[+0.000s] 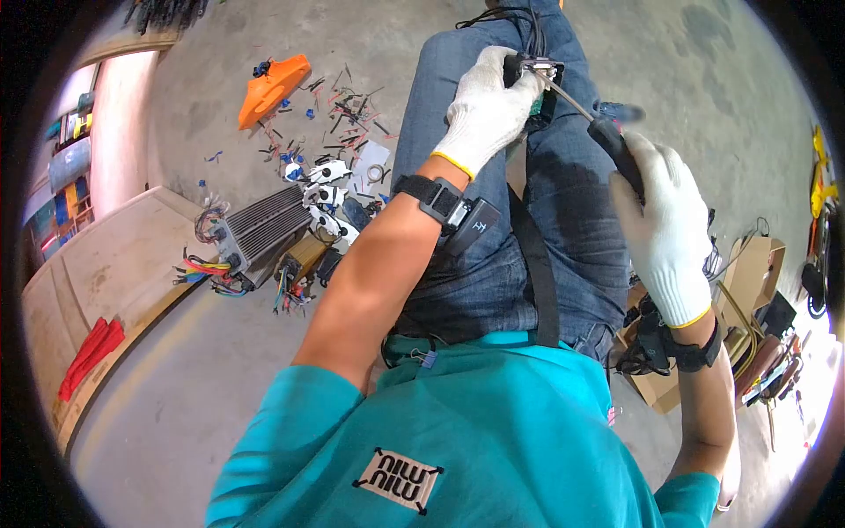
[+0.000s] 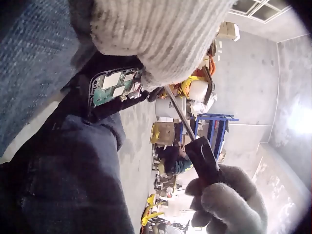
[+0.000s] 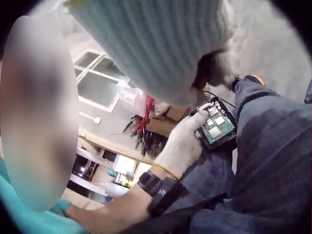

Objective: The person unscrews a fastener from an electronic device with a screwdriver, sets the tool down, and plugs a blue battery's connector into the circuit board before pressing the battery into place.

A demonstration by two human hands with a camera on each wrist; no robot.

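My left hand [image 1: 489, 110], in a white knitted glove, grips a black-cased device [image 3: 231, 141] over my thighs. Inside the case a green circuit board [image 3: 222, 127] with pale rectangular parts lies exposed; the left wrist view also shows this board [image 2: 108, 92]. My gloved right hand [image 1: 666, 220] holds a screwdriver [image 1: 612, 145] by its black handle. Its metal shaft slants toward the device, the tip ending right by my left thumb and the case's end. In the left wrist view the right fingers [image 2: 234, 202] wrap the handle. Black cables [image 1: 534, 35] run from the device's far end.
On the floor to the left lie an orange shell [image 1: 275, 88], scattered wire scraps [image 1: 352, 110] and a finned metal box [image 1: 264, 231] with coloured leads. A wooden board [image 1: 114, 264] bears a red cloth [image 1: 91, 356]. Cardboard boxes [image 1: 753, 273] stand at the right.
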